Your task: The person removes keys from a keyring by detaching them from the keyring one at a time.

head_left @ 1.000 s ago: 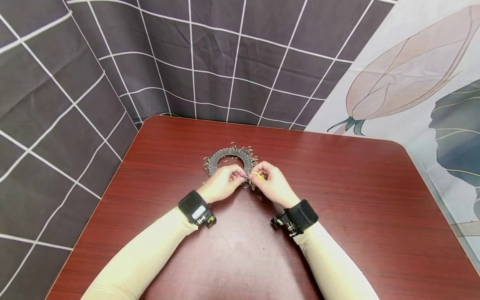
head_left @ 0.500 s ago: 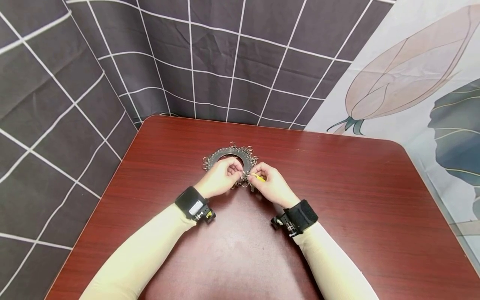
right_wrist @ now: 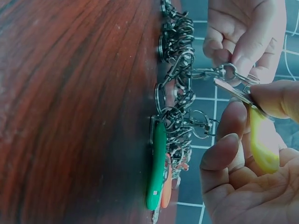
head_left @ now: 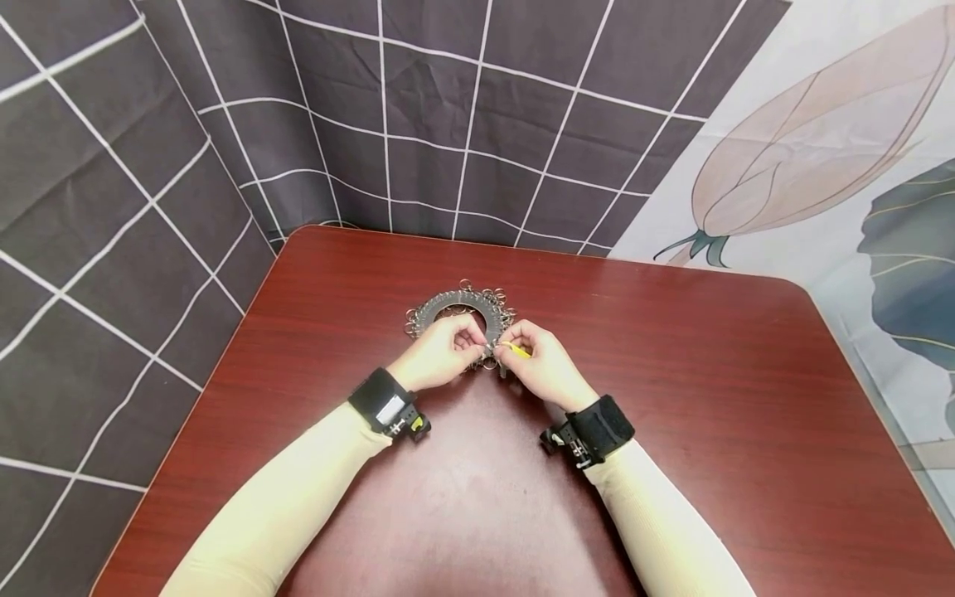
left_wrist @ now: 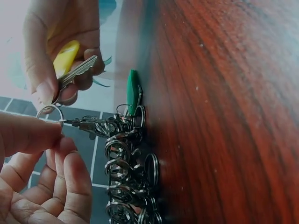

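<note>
A flat grey metal ring [head_left: 448, 300] lies on the table, its rim lined with small clips and split rings. Over its near right side, my left hand [head_left: 438, 355] pinches one split ring [left_wrist: 50, 107] between thumb and forefinger. That ring hangs on a clip [right_wrist: 205, 73] of the big ring. Close beside it, my right hand [head_left: 543, 366] grips a silver key [left_wrist: 77, 73] with a yellow plastic piece [right_wrist: 264, 140] along its palm. In the right wrist view the key's end is right by the split ring, and the thumb covers part of the key.
A green plastic tag [right_wrist: 157, 168] and an orange one [right_wrist: 167, 184] hang low at the near side of the big ring. The reddish-brown table [head_left: 709, 398] reaches to a dark gridded curtain [head_left: 418, 108] at the back and left.
My left hand has shifted slightly away from me and leftward, then held there. My right hand stays nearly in place, with the key and yellow piece still in its grip.
</note>
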`<act>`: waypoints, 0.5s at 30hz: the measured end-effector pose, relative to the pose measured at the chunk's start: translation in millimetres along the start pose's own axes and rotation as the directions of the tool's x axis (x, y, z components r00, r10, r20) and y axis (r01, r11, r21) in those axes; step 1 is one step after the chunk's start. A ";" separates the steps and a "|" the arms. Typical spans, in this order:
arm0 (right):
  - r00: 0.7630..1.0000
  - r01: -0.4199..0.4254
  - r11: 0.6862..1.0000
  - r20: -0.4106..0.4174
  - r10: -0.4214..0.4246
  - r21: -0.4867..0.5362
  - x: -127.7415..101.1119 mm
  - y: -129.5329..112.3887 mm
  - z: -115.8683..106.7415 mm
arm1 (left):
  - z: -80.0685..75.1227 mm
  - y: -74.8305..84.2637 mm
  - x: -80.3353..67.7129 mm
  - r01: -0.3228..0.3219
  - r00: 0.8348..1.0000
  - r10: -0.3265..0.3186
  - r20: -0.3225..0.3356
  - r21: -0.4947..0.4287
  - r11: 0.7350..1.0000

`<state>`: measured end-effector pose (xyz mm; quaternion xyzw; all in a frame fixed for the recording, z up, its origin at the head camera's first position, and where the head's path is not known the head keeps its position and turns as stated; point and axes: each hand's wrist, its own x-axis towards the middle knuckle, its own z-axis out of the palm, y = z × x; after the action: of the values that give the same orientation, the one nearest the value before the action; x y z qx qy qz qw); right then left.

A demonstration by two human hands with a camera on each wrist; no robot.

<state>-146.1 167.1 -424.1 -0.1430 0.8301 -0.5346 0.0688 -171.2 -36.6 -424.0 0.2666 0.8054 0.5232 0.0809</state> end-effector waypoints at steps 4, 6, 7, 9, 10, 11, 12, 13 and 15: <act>1.000 0.007 1.000 -0.008 -0.007 0.006 -0.4 -0.3 -0.5 | 3.4 -0.3 -0.7 -0.022 1.000 0.023 0.018 -0.007 1.000; 1.000 0.006 1.000 -0.013 -0.006 0.005 -0.6 -0.2 -0.7 | 4.2 -1.6 -0.9 -0.014 1.000 0.015 0.023 -0.010 1.000; 1.000 0.006 1.000 -0.017 -0.005 0.003 -0.7 -0.2 -0.8 | 4.3 -2.4 -0.8 -0.004 1.000 0.005 0.023 -0.010 1.000; 1.000 0.006 1.000 -0.025 -0.006 0.000 -0.7 0.1 -0.9 | 4.5 -3.2 -1.0 0.032 0.999 -0.031 0.024 -0.037 0.999; 1.000 0.006 1.000 -0.028 -0.006 0.001 -0.6 0.1 -0.8 | 4.6 -3.9 -1.1 0.054 0.998 -0.053 0.021 -0.063 0.997; 1.000 0.004 1.000 -0.029 -0.004 0.006 -0.4 0.2 -0.5 | 5.1 -4.9 -1.0 0.077 0.997 -0.075 0.018 -0.101 0.992; 1.000 0.003 1.000 -0.030 -0.003 0.010 -0.1 0.5 -0.3 | 5.6 -5.3 -1.0 0.103 0.995 -0.102 0.013 -0.143 0.984; 1.000 0.001 1.000 -0.030 0.000 0.013 0.0 0.3 -0.2 | 6.1 -5.2 -1.1 0.129 0.992 -0.130 0.008 -0.188 0.974; 1.000 -0.007 1.000 -0.027 0.007 0.018 0.0 0.1 -0.2 | 7.3 -5.9 -1.2 0.167 0.985 -0.173 0.003 -0.275 0.947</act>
<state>-146.2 167.3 -424.1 -0.1323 0.8265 -0.5438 0.0608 -169.2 -33.2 -432.6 0.1771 0.7460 0.6234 0.1531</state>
